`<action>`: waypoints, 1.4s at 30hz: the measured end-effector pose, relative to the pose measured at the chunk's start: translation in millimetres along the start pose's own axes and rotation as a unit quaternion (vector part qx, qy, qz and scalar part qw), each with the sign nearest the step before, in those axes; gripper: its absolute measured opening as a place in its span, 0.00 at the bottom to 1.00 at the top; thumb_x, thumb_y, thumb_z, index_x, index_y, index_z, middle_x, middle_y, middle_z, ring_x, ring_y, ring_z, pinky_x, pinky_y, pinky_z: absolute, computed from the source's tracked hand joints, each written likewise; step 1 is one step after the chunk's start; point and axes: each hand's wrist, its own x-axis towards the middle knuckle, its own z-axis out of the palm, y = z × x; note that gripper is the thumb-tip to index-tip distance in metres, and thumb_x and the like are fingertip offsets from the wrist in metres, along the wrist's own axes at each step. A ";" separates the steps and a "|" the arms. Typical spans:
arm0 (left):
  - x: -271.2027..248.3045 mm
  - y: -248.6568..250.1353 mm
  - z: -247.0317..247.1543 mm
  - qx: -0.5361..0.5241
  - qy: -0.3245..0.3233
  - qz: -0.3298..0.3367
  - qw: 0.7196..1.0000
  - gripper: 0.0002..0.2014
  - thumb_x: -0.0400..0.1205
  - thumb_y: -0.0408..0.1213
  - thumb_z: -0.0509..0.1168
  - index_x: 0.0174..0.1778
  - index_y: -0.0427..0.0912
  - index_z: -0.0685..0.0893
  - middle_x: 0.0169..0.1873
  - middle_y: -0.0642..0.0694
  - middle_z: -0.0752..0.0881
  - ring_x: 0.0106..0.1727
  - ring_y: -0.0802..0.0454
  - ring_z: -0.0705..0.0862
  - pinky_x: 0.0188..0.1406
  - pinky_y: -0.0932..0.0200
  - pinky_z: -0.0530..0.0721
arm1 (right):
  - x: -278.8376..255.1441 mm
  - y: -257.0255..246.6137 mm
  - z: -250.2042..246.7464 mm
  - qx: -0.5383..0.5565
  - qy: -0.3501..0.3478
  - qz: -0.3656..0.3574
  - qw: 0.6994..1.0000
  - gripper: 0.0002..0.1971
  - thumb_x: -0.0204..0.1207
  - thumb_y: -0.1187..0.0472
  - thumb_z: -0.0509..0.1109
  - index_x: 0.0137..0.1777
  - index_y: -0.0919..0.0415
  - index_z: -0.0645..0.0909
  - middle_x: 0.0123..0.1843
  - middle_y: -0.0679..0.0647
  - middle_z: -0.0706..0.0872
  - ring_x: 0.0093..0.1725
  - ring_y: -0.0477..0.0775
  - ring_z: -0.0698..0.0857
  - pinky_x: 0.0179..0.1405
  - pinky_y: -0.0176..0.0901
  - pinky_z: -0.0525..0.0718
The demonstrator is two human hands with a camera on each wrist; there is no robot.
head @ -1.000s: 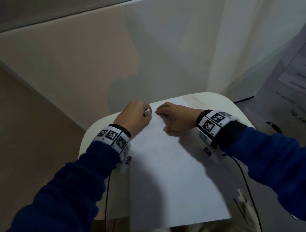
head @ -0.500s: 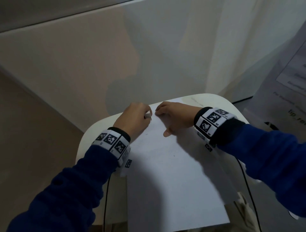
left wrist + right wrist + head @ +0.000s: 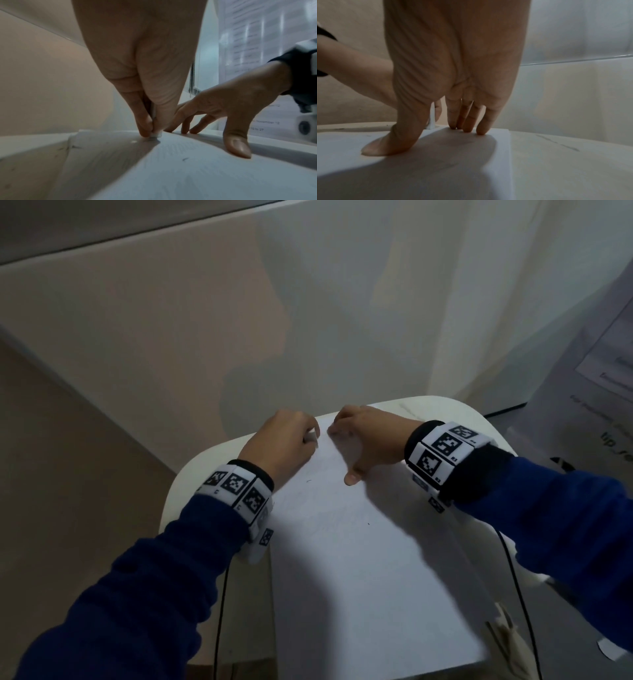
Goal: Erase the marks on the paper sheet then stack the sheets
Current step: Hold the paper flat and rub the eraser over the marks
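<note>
A white paper sheet lies lengthwise on a small white table. Faint pencil marks show on its upper half. My left hand pinches a small white eraser between thumb and fingers and presses its tip onto the sheet's far left corner. My right hand rests beside it, its fingertips and thumb pressing the paper flat near the far edge. In the left wrist view a second sheet edge shows underneath the top one.
The table sits in a corner against pale walls. A printed notice hangs at the right. Thin black cables trail from both wrists. Eraser crumbs dot the paper and tabletop.
The left hand with the eraser has shifted slightly away along the sheet's far corner. The right hand has stayed pressing the paper, its thumb spread a little further.
</note>
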 end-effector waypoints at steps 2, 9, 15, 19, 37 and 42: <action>2.2 1.6 2.0 -0.006 0.027 -0.007 1.000 0.08 0.78 0.32 0.64 0.44 0.44 0.90 0.37 0.47 0.88 0.38 0.48 0.86 0.40 0.50 0.88 | -0.8 -0.2 -0.9 -0.002 -0.001 0.000 1.000 0.44 0.57 0.43 0.87 0.73 0.57 0.77 0.71 0.53 0.74 0.69 0.59 0.75 0.69 0.56 0.77; -1.0 6.4 1.2 0.009 0.000 0.005 1.000 0.08 0.77 0.32 0.64 0.40 0.45 0.89 0.32 0.47 0.85 0.36 0.47 0.85 0.35 0.52 0.86 | -0.2 2.3 3.1 0.012 -0.005 -0.012 1.000 0.45 0.56 0.43 0.87 0.74 0.56 0.77 0.73 0.52 0.73 0.72 0.59 0.73 0.72 0.55 0.74; 2.0 2.6 -0.9 -0.019 0.010 -0.014 1.000 0.07 0.79 0.33 0.67 0.45 0.45 0.91 0.34 0.48 0.87 0.36 0.49 0.85 0.38 0.51 0.87 | -2.7 7.3 5.5 0.020 -0.005 -0.020 1.000 0.47 0.59 0.43 0.85 0.79 0.53 0.71 0.77 0.49 0.69 0.75 0.57 0.68 0.75 0.55 0.71; -1.8 6.7 -0.8 -0.014 -0.023 0.000 1.000 0.07 0.77 0.33 0.66 0.41 0.45 0.90 0.32 0.49 0.86 0.35 0.50 0.86 0.38 0.51 0.88 | -0.5 7.8 3.8 0.019 -0.014 -0.018 1.000 0.49 0.58 0.42 0.86 0.79 0.51 0.71 0.76 0.49 0.69 0.75 0.57 0.67 0.74 0.56 0.72; -0.7 5.8 4.0 -0.018 -0.008 0.007 1.000 0.07 0.77 0.34 0.65 0.40 0.44 0.89 0.31 0.48 0.85 0.34 0.51 0.84 0.36 0.49 0.86 | -0.5 8.3 4.1 0.012 -0.012 -0.024 1.000 0.49 0.59 0.42 0.85 0.81 0.48 0.69 0.76 0.49 0.69 0.73 0.57 0.69 0.74 0.53 0.71; 3.0 2.7 1.9 -0.024 0.010 -0.010 1.000 0.08 0.79 0.34 0.64 0.42 0.45 0.90 0.34 0.47 0.88 0.36 0.49 0.85 0.39 0.48 0.88 | -1.8 6.8 4.2 0.003 -0.019 -0.022 1.000 0.48 0.60 0.42 0.85 0.81 0.49 0.69 0.77 0.49 0.68 0.74 0.57 0.68 0.75 0.55 0.71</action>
